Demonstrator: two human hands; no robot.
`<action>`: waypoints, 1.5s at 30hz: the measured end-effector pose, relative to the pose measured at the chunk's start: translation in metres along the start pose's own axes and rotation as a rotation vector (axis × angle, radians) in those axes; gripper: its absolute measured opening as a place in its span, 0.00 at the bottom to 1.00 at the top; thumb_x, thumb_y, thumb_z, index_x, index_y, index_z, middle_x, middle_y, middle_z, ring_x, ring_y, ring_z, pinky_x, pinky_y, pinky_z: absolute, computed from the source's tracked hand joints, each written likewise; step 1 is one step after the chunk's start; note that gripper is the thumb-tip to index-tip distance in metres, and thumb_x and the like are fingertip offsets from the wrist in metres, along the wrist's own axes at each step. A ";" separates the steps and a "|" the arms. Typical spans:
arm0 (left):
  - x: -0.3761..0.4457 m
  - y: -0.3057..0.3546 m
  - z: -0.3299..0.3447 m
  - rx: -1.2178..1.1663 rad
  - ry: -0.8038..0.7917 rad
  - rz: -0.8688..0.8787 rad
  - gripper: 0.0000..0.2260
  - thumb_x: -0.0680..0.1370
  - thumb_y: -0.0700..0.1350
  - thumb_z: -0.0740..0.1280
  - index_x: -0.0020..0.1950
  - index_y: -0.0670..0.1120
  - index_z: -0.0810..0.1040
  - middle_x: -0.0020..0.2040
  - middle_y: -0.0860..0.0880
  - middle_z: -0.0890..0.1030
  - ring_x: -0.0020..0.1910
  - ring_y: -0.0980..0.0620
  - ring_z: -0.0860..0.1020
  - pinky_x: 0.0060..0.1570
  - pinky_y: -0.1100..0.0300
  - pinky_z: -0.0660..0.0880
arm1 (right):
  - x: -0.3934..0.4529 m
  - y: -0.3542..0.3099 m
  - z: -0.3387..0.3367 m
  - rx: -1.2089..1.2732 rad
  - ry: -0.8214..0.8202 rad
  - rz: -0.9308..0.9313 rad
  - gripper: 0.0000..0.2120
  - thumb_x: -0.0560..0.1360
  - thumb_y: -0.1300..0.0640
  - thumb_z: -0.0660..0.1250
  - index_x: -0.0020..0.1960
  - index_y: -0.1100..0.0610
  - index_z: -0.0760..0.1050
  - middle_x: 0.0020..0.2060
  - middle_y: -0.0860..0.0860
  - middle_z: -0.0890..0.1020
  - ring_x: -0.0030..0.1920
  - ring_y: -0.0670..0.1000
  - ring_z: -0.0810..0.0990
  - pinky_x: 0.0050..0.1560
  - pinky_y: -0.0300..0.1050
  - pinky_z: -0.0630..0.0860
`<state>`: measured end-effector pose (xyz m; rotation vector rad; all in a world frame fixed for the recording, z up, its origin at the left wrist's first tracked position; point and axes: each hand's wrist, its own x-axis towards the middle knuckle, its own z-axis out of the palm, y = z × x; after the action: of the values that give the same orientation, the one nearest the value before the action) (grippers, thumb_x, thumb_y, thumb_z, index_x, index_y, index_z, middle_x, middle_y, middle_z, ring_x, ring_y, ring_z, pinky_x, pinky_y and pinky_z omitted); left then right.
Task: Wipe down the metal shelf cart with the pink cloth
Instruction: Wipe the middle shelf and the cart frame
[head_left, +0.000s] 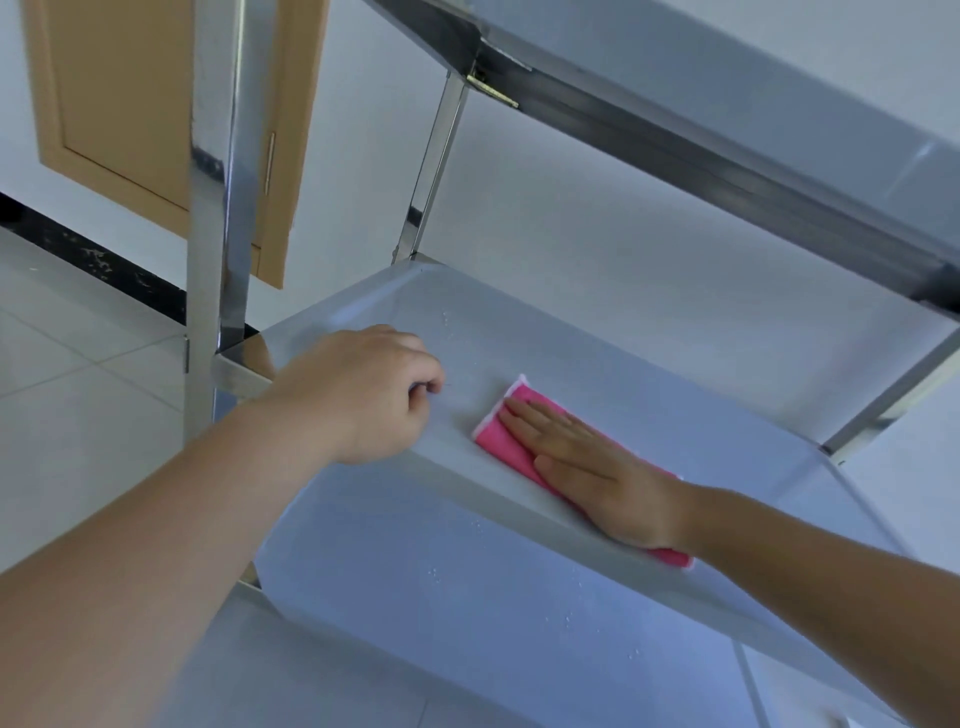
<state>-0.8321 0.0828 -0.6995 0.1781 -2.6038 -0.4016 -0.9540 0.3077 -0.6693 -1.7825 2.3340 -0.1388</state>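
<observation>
Pink cloth (511, 453), folded into a strip with a pale edge, lies on the middle shelf (649, 384) of the metal shelf cart (218, 208), running from mid-shelf to the near rim. The right hand (597, 467) presses it flat, fingers straight and close together. The left hand (358, 395) hovers just beside the cloth with fingers curled inward; whether they pinch anything cannot be told. Water droplets (447, 318) dot the middle shelf and the lower shelf (467, 597). An upper shelf (675, 104) overhangs. Beyond stand a tan wooden door (119, 104), a white wall (363, 130) and a tiled floor (78, 389).
</observation>
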 end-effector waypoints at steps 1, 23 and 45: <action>0.000 0.000 0.000 -0.002 -0.003 -0.005 0.12 0.73 0.44 0.58 0.50 0.55 0.78 0.51 0.59 0.78 0.54 0.55 0.73 0.49 0.57 0.72 | -0.003 -0.005 0.003 -0.008 0.011 -0.022 0.20 0.82 0.55 0.47 0.71 0.47 0.45 0.74 0.43 0.47 0.74 0.39 0.41 0.73 0.36 0.39; -0.047 -0.033 -0.025 -0.084 0.093 0.001 0.15 0.78 0.53 0.58 0.43 0.48 0.81 0.44 0.55 0.78 0.48 0.53 0.73 0.47 0.53 0.73 | 0.077 -0.003 -0.004 -0.010 -0.007 -0.047 0.21 0.79 0.51 0.46 0.70 0.46 0.45 0.74 0.43 0.48 0.74 0.41 0.43 0.73 0.39 0.41; -0.041 -0.056 -0.036 -0.154 -0.144 0.113 0.16 0.74 0.59 0.63 0.63 0.63 0.73 0.58 0.67 0.71 0.58 0.70 0.62 0.59 0.65 0.64 | 0.189 0.102 -0.045 0.119 0.124 0.423 0.23 0.81 0.42 0.45 0.74 0.46 0.57 0.75 0.47 0.55 0.74 0.47 0.51 0.68 0.41 0.44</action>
<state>-0.7761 0.0284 -0.7053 -0.0518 -2.6927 -0.5909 -1.1077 0.1512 -0.6644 -1.2253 2.6665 -0.3211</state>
